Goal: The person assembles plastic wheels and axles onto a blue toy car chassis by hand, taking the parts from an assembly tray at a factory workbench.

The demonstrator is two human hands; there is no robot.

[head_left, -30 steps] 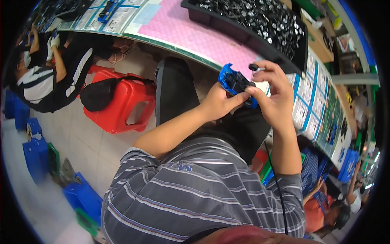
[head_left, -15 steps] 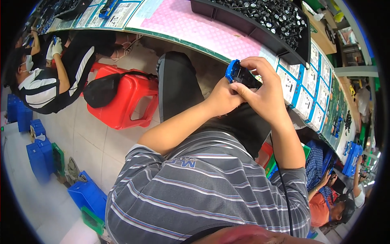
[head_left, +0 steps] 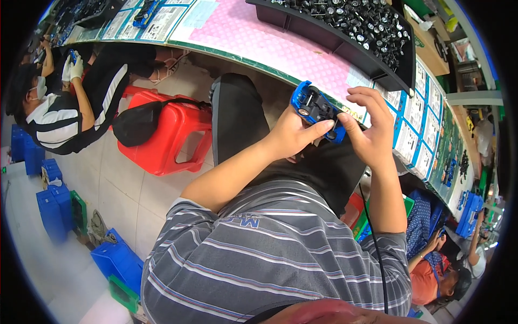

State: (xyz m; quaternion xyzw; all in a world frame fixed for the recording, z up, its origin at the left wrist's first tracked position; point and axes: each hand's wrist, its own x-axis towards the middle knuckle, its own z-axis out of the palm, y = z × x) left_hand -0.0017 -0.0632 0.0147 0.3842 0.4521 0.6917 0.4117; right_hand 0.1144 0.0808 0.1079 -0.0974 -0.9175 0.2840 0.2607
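A blue toy car [head_left: 319,106] is held underside up over my lap, just in front of the table edge. Its black underside faces me, and a wheel with a light-coloured hub shows at its near left side. My left hand [head_left: 294,135] grips the car from below and from the left, thumb laid across the black base. To the right of the car, my right hand [head_left: 373,129] is open, its fingers spread and raised. The right thumb tip is at the car's right side; whether it touches is hard to tell.
A black tray [head_left: 329,38] full of small black parts with shiny round ends stands on the table, beside a pink sheet [head_left: 243,32]. Printed cards line the table at right. A red stool [head_left: 162,135] with a black bag is at left. Other people sit on both sides.
The car has turned so its black underside shows more fully. My right hand has let go and drawn to the right, fingers spreading. The left hand keeps its hold, thumb now across the base.
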